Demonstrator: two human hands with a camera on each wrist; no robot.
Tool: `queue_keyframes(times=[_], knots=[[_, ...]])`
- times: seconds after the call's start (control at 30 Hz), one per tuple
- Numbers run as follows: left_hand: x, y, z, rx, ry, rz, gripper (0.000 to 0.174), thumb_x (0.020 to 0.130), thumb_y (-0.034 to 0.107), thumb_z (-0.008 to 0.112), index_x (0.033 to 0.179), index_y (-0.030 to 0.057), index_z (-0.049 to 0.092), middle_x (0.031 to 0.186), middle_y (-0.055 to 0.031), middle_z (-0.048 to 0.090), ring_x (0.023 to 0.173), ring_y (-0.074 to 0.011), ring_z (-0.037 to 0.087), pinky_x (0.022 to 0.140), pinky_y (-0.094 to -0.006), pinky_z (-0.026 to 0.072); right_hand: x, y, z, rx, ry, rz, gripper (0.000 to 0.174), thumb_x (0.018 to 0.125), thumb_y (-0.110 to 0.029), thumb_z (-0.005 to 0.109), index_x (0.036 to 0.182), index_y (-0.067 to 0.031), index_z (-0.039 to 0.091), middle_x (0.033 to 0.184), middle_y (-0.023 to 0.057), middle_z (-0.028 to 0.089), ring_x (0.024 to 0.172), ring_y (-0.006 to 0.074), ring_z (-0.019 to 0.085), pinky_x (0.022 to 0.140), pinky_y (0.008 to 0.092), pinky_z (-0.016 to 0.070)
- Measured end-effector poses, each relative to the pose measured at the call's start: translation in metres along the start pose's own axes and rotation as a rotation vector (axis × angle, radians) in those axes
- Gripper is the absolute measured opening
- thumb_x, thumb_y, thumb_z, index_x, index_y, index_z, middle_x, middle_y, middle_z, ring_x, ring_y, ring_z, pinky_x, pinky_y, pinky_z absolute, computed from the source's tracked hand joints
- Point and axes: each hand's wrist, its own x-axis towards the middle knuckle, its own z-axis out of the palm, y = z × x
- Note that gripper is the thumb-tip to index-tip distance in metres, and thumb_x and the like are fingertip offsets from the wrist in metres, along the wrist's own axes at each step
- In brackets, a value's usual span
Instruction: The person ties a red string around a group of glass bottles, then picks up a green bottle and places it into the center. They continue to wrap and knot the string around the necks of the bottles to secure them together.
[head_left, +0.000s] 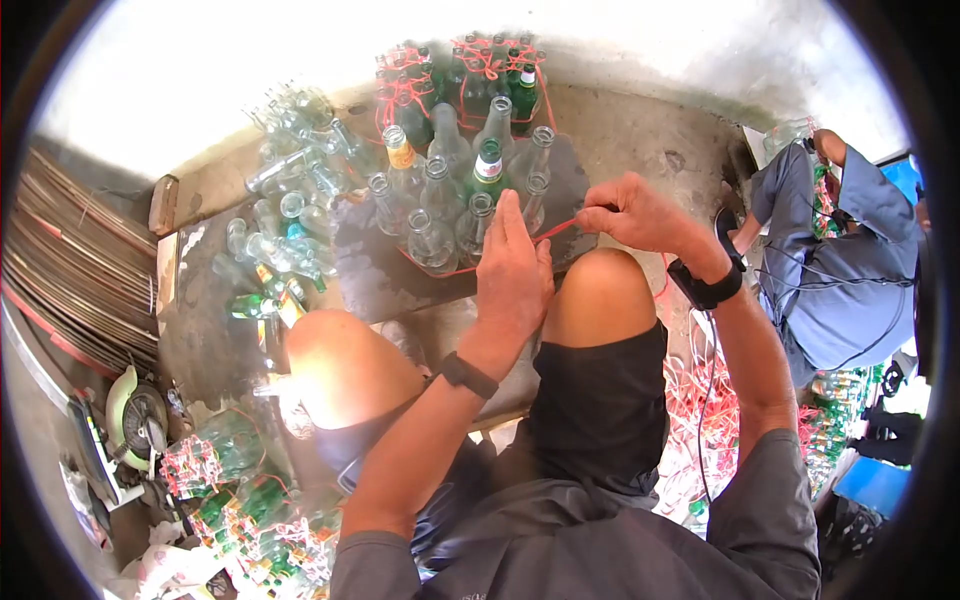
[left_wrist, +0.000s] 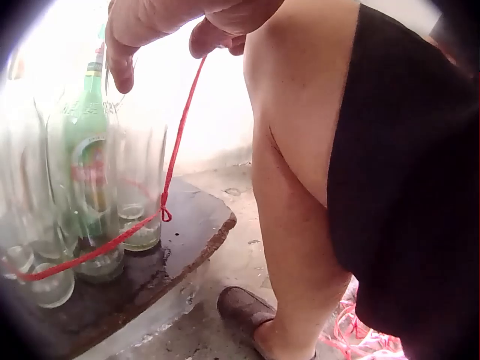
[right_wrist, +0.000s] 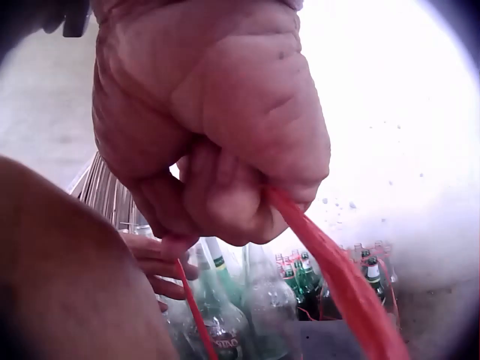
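Note:
A group of glass bottles [head_left: 437, 185], mostly clear with one green labelled bottle [head_left: 489, 165] among them, stands upright on a dark slab [head_left: 365, 262]. A red plastic string [left_wrist: 97, 251] loops low around them, with a small knot [left_wrist: 166, 215] at the near side. My right hand [head_left: 640, 212] grips the string's end in curled fingers and holds it taut, up and to the right of the bottles. My left hand [head_left: 512, 265] is beside the nearest bottles, fingers straight and together, right at the string. The left palm side is hidden in the head view.
Tied bundles of bottles [head_left: 405, 95] stand behind the slab. Loose clear bottles [head_left: 290, 215] lie heaped to the left. My bare knees [head_left: 600, 300] flank the slab's near edge. Tangled red string [head_left: 695, 400] covers the floor at right, near another seated person [head_left: 840, 270].

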Motion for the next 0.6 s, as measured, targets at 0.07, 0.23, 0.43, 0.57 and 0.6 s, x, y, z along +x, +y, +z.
queue_keyframes(times=[0.07, 0.23, 0.43, 0.57, 0.6], knots=[[0.002, 0.002, 0.005, -0.118, -0.01, -0.083, 0.081, 0.09, 0.004, 0.072, 0.155, -0.0125, 0.028, 0.15, -0.0351, 0.047, 0.136, -0.0499, 0.05, 0.113, -0.0514, 0.0445, 0.004, -0.02, -0.006, -0.095, -0.017, -0.018, 0.021, 0.095, -0.015, 0.068, 0.086, 0.0028, 0.073, 0.064, 0.0042, 0.061, 0.063, 0.0076, 0.05, 0.056, 0.0331, 0.0421], [0.01, 0.001, 0.019, -0.144, 0.074, -0.046, 0.079, 0.091, 0.008, 0.072, 0.155, -0.0115, 0.03, 0.15, -0.0356, 0.047, 0.137, -0.0511, 0.049, 0.114, -0.0519, 0.0435, 0.018, -0.061, -0.015, -0.243, 0.01, -0.181, 0.02, 0.083, -0.015, 0.066, 0.074, 0.0037, 0.065, 0.064, 0.023, 0.056, 0.053, 0.0346, 0.051, 0.054, 0.0445, 0.0417], [0.021, -0.004, 0.035, -0.195, 0.141, -0.091, 0.064, 0.096, 0.009, 0.066, 0.15, -0.0097, 0.038, 0.145, -0.0343, 0.05, 0.133, -0.0512, 0.051, 0.11, -0.0518, 0.0449, 0.05, -0.072, -0.02, -0.444, -0.037, -0.272, 0.019, 0.08, -0.015, 0.061, 0.071, 0.002, 0.062, 0.069, 0.0233, 0.058, 0.065, 0.0458, 0.054, 0.059, 0.0512, 0.0441], [0.027, -0.009, 0.043, -0.246, 0.214, -0.1, 0.048, 0.097, 0.004, 0.064, 0.141, -0.0065, 0.047, 0.133, -0.0291, 0.057, 0.12, -0.0495, 0.057, 0.101, -0.0517, 0.0484, 0.071, -0.067, -0.018, -0.497, -0.047, -0.314, 0.02, 0.081, -0.016, 0.061, 0.07, 0.0009, 0.061, 0.071, 0.0225, 0.059, 0.067, 0.046, 0.056, 0.06, 0.0521, 0.0449], [0.028, -0.01, 0.044, -0.247, 0.213, -0.104, 0.048, 0.097, 0.004, 0.064, 0.141, -0.0065, 0.047, 0.133, -0.0291, 0.057, 0.12, -0.0495, 0.057, 0.101, -0.0517, 0.0484, 0.075, -0.067, -0.017, -0.508, -0.042, -0.344, 0.018, 0.083, -0.013, 0.063, 0.07, -0.0005, 0.061, 0.069, 0.0204, 0.06, 0.067, 0.0443, 0.057, 0.06, 0.0511, 0.0435]])
